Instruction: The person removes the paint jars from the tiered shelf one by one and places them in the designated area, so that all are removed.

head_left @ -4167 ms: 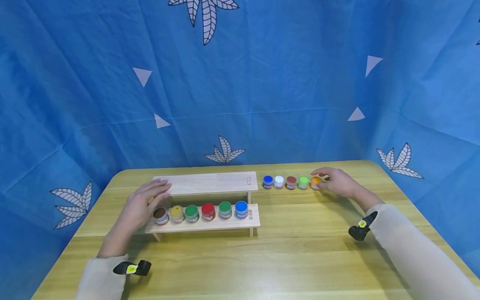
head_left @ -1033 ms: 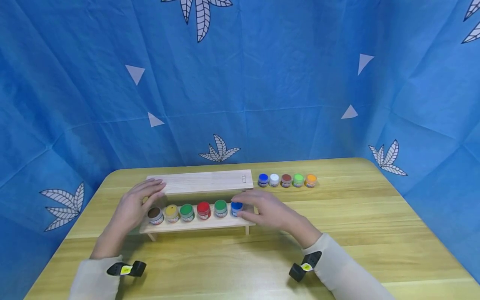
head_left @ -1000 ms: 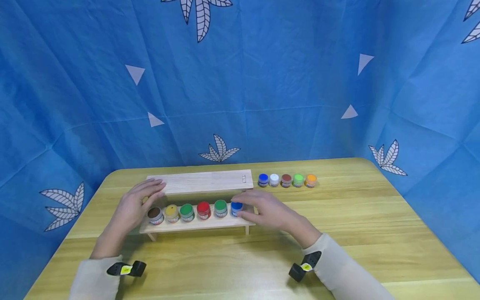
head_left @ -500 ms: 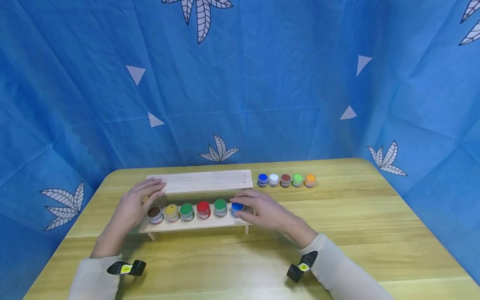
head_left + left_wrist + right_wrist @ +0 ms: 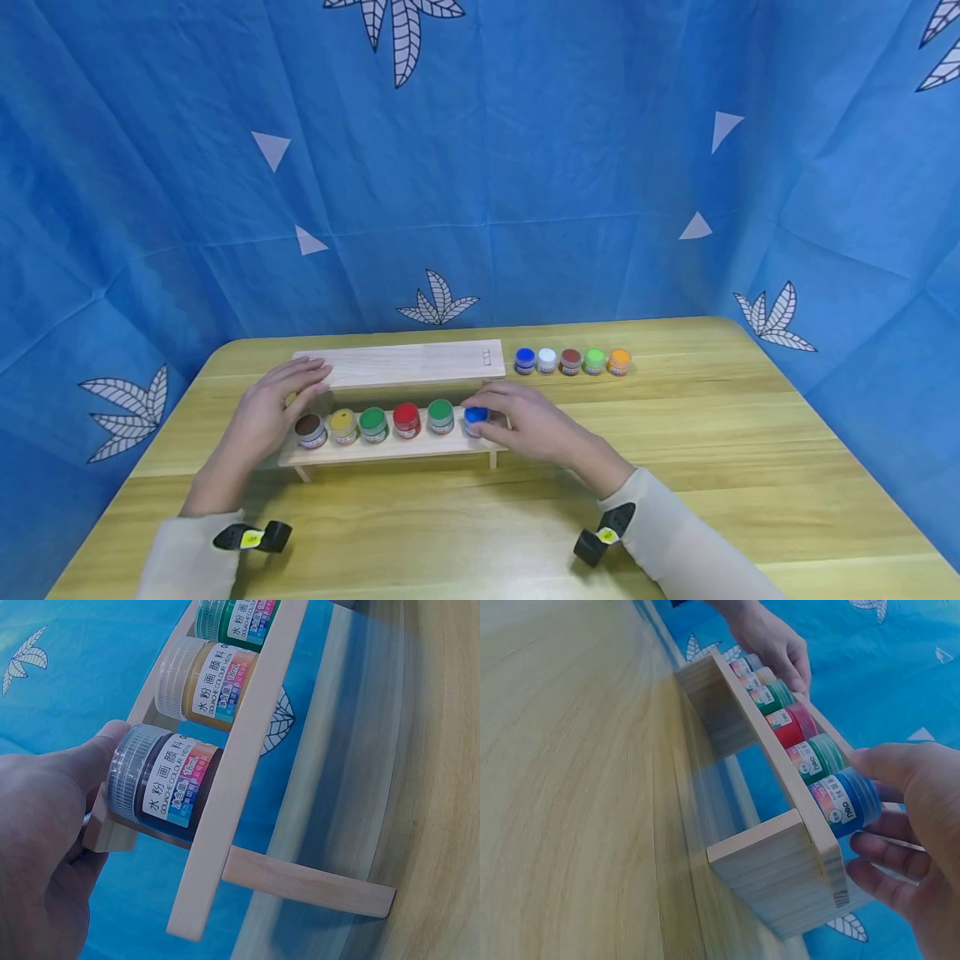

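A two-tier wooden rack (image 5: 420, 362) stands at the table's left back. On its lower tier is a row of gouache paint jars: brown (image 5: 311, 432), ochre (image 5: 344, 427), green (image 5: 373, 425), red (image 5: 407, 422), a second green and a blue jar (image 5: 845, 804) at the right end. My right hand (image 5: 536, 421) holds that blue jar by its clear lid, between thumb and fingers. At the rack's left end my left hand (image 5: 270, 408) grips the upper board. Its thumb (image 5: 112, 735) lies close to the brown jar's lid, its other fingers mostly hidden in the left wrist view.
Right of the rack, smaller jars line the back of the table: dark blue (image 5: 525, 361), white (image 5: 547, 361), brown-red (image 5: 571, 361), light green (image 5: 595, 361) and orange (image 5: 619, 362). A blue cloth (image 5: 600, 167) hangs behind the wooden table (image 5: 420, 533).
My right hand has come from the orange jar at the back right to the blue jar on the rack, which has shifted slightly right in its hold. The left hand stays put.
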Motion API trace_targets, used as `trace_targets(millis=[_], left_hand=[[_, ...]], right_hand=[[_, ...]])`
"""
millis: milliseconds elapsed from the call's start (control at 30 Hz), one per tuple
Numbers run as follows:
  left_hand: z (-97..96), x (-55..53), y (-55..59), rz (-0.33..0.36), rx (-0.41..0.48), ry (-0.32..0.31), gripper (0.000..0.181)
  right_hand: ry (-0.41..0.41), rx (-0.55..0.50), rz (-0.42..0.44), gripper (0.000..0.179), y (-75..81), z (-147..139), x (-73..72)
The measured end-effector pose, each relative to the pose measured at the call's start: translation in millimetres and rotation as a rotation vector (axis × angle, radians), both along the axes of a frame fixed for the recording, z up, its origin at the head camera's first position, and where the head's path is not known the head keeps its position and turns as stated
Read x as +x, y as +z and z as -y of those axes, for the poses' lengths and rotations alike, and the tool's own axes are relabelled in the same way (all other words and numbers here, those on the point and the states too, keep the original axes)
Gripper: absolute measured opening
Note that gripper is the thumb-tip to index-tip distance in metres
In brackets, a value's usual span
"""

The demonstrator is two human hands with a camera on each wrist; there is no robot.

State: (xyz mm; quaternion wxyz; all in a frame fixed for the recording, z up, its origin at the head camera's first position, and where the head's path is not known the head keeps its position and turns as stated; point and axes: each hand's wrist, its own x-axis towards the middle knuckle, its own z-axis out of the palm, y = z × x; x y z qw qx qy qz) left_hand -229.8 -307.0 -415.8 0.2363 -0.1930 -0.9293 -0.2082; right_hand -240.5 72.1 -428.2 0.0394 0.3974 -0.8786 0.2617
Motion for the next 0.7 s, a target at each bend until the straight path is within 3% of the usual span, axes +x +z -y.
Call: trace_targets(millis=[433, 700], left_hand=[[0.1, -0.5, -1.2, -0.01, -0.004, 0.003, 0.032], [0.5, -1.2, -2.2, -0.003, 0.001, 0.004, 0.033]], right_hand=[[0.02, -0.022, 0.002, 0.036, 0.4, -2.4, 0.2], [-0.009, -0.004, 0.018, 0.037, 9.7, -10.1, 2.4]])
